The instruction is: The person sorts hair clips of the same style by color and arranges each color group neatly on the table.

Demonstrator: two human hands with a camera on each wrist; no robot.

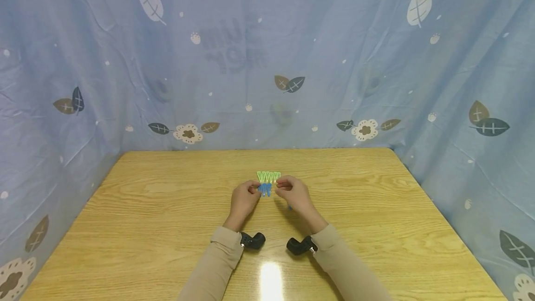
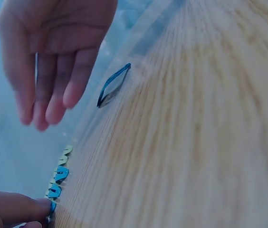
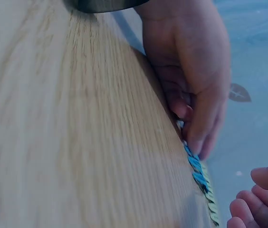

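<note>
A row of several light green snap hair clips (image 1: pixel 267 175) lies on the wooden table. Just in front is a shorter row of blue snap hair clips (image 1: pixel 266 189). My left hand (image 1: pixel 243 201) is at the left end of the blue row, pinching the end clip between thumb and fingertips, which partly hide it. On the other side, my right hand (image 1: pixel 295 193) hovers with relaxed, fairly straight fingers and nothing visible in them. One separate blue hair clip (image 2: pixel 112 88) lies near the right hand, mostly hidden beneath it in the head view.
The wooden table (image 1: pixel 167 199) extends on both sides of the hands. A blue leaf-patterned curtain (image 1: pixel 251 59) hangs behind it and along the sides. Black wrist cameras (image 1: pixel 253 240) sit on both wrists, and a bright reflection shows near the table's front.
</note>
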